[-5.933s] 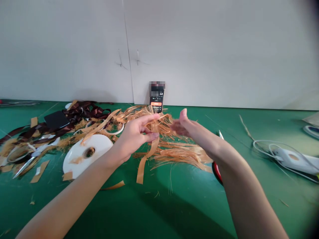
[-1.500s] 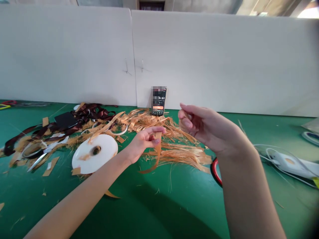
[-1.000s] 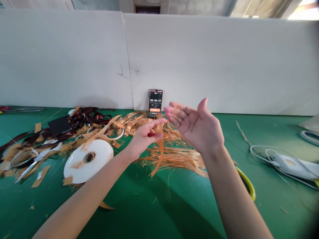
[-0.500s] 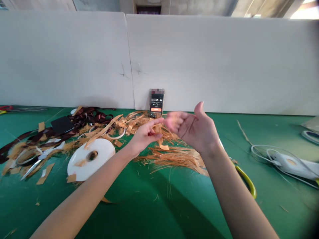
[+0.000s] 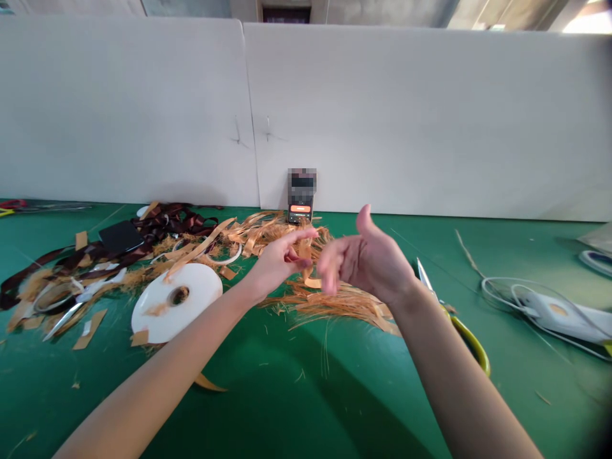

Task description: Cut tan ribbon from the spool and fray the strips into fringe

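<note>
Frayed orange ribbon strip (image 5: 305, 271): where do we have it?

Pinched in our left fingers (image 5: 296, 239), over the green surface (image 5: 306, 408), facing white partitions (image 5: 382, 127). Our right hand (image 5: 366, 261) stands open, fingers released.

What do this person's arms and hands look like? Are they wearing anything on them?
Both forearms are bare, with no sleeves in view. The left hand and right hand wear no gloves, and no watch or bracelet shows. No cables or markings are visible on either arm.
</note>
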